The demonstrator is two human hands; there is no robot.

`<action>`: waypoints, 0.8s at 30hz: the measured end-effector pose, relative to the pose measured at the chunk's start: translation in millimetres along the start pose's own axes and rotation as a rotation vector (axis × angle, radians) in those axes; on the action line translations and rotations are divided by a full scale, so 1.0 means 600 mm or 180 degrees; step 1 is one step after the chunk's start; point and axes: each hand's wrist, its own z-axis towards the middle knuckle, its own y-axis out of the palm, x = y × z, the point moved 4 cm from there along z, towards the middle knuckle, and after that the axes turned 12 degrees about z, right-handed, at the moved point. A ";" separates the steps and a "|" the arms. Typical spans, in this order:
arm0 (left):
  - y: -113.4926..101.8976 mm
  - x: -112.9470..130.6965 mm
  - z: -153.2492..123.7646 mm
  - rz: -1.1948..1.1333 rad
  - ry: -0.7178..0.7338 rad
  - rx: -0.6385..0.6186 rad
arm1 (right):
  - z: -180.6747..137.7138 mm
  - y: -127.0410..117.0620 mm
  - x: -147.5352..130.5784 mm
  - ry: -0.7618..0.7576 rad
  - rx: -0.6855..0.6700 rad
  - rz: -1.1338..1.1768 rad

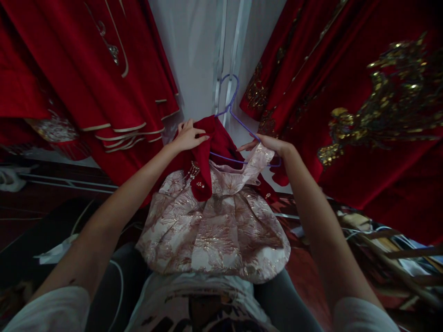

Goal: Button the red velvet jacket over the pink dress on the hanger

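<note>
A small pale pink dress with a shiny metallic pattern [221, 230] hangs in front of my lap, its skirt puffed out. With it is a red garment [219, 136], whose sleeve with beaded trim lies over the left of the bodice. A purple hanger [238, 121] runs through the neck area, its hook upward. My left hand [189, 137] is closed on the red cloth at the left shoulder, thumb and finger partly apart. My right hand [268, 144] grips the dress at its right shoulder strap, against the hanger's arm; some fingertips are hidden.
Red garments with pale piping [117, 92] hang at left, and red garments with gold sequins [377, 106] hang at right. Between them is a pale wall [188, 50] with metal strips. A wooden rack with assorted items [387, 258] stands low at right.
</note>
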 end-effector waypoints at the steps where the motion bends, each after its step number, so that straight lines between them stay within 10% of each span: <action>1: 0.001 -0.002 -0.001 0.0045 -0.0023 0.0038 | 0.000 0.002 0.002 0.0102 0.0039 0.0093; 5: -0.005 -0.008 -0.010 0.0088 -0.0127 0.0021 | 0.005 0.008 0.004 -0.0017 0.0272 0.0045; 17: -0.006 -0.020 -0.002 0.0156 0.0029 -0.0070 | -0.005 -0.048 -0.035 -0.2325 0.2051 -0.1004; 24: 0.000 -0.011 -0.001 0.0221 0.0063 -0.0067 | -0.103 -0.139 -0.005 -0.2156 0.2629 -0.2005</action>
